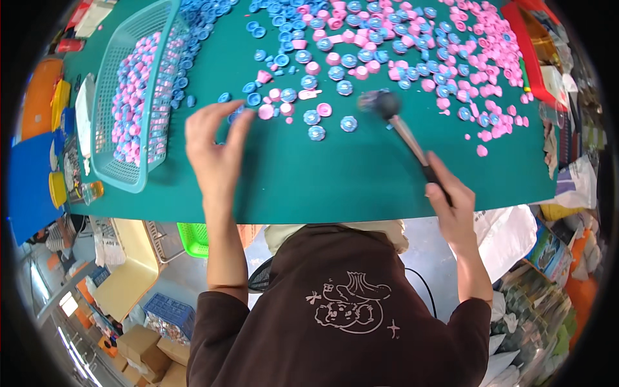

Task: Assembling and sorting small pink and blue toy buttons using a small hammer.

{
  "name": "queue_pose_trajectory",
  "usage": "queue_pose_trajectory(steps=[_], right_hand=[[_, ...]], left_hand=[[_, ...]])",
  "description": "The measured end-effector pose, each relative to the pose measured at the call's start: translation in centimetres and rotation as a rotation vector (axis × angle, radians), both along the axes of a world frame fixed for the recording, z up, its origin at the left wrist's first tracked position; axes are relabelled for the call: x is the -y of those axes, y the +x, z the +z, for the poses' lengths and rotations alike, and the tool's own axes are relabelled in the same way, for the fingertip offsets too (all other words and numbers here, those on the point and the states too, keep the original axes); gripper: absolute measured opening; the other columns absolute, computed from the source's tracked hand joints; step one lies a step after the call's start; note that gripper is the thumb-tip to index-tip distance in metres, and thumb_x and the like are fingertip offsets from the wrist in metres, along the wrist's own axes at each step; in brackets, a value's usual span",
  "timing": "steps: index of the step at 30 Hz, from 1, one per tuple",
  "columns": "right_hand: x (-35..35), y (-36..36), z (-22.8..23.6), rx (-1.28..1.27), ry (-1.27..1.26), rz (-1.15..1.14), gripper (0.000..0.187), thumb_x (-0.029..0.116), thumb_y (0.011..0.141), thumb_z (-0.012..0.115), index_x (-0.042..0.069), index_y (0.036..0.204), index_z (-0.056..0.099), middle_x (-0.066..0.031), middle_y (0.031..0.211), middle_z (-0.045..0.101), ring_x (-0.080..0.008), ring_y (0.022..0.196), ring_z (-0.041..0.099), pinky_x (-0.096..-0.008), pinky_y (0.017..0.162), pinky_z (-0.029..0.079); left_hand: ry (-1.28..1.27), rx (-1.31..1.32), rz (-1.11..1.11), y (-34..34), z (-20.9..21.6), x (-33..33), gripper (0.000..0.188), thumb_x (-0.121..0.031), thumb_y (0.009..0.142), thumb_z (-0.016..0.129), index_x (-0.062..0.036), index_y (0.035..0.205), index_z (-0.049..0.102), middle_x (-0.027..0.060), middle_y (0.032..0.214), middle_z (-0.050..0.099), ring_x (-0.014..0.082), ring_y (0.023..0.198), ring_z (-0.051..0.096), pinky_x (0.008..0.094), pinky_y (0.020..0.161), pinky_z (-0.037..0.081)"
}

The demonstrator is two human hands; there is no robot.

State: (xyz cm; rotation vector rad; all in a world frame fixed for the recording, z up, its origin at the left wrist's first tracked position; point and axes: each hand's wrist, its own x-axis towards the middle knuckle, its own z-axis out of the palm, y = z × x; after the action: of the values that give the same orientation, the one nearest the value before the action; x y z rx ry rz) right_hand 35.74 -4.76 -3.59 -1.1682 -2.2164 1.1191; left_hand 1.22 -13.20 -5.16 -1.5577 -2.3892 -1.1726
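My right hand (451, 197) is wrapped round the dark grip of a hammer (407, 137). The hammer's dark round head is blurred over the green table, close to a blurred pink and blue piece (367, 100). At the left, my left hand (216, 145) is raised with thumb and fingers apart, near several blue cup-shaped plastic pieces (253, 99). Blue shows between its fingertips, apparently a piece on the table behind them. In front of the hands lie blue flower-topped pieces (349, 123) and a pink ring-shaped piece (324, 109).
A light blue plastic basket (143, 173) at the left holds many small pink and blue pieces. Loose blue pieces (200, 22) heap at the far left, pink ones (490, 48) at the far right. A red tray (545, 90) borders the right side. The green tabletop (335, 187) ends before my body.
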Motion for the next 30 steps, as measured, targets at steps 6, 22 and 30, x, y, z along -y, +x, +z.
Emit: queue_pose_trajectory(steps=[6,22,30], right_hand=[[-1.1,0.6,-1.1,-0.168,-0.253,-0.202,0.047,0.022,0.099,0.054,0.005,0.142,0.045,0.0000,0.074,0.055,-0.0012,0.050,0.036,-0.0165,0.043,0.025],[-1.7,0.8,-1.9,-0.146,-0.206,-0.122,0.045,0.020,0.097,0.058,0.004,0.138,0.050,0.0003,0.076,0.058,-0.0022,0.055,0.042,-0.0177,0.049,0.033],[-2.6,-0.1,-0.3,-0.177,-0.320,-0.116,0.043,0.017,0.095,0.060,0.003,0.135,0.053,-0.0065,0.100,0.067,-0.0093,0.083,0.057,-0.0248,0.077,0.047]], left_hand=[[-0.196,0.001,-0.068,-3.3,0.0,-1.6,0.012,-0.015,0.080,0.074,-0.0067,0.088,0.072,0.0065,0.086,0.068,0.0242,0.085,0.059,0.0353,0.076,0.045],[-0.280,0.090,-0.107,-4.7,-1.9,-3.6,0.023,-0.012,0.080,0.074,-0.0030,0.100,0.070,0.0110,0.082,0.065,0.0208,0.070,0.062,0.0327,0.066,0.049],[-0.264,0.019,-0.086,-5.4,-1.7,-3.1,0.016,-0.011,0.086,0.069,-0.0020,0.100,0.069,0.0089,0.089,0.066,0.0176,0.078,0.062,0.0290,0.065,0.048]])
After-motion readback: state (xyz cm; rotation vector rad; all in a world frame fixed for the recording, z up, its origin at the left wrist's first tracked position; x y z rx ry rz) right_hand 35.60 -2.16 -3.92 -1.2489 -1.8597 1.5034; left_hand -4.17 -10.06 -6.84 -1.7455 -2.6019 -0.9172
